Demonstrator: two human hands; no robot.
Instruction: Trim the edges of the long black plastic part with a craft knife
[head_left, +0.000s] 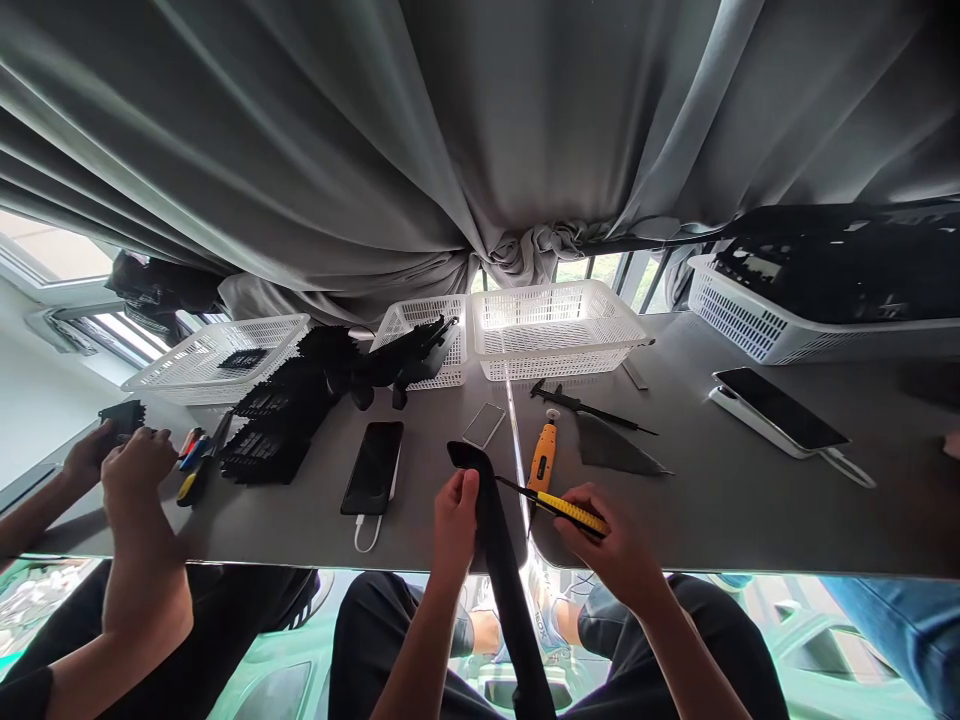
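At the far left a co-worker's hands (124, 460) worked beside a heap of black plastic parts (281, 415); a dark phone (373, 467) lay on the grey table (750, 510). The left hand (455, 520) was closed around the long black flat strip (495, 520), pinching it just below its rounded top end, which rested on the table edge while the rest hung down between the knees. The right hand (611, 540) was closed on a yellow-and-black utility knife (570, 510), its blade pointing at the strip just beside the left fingers. A clean cut probably called for keeping the strip taut and the blade angled away from those fingers.
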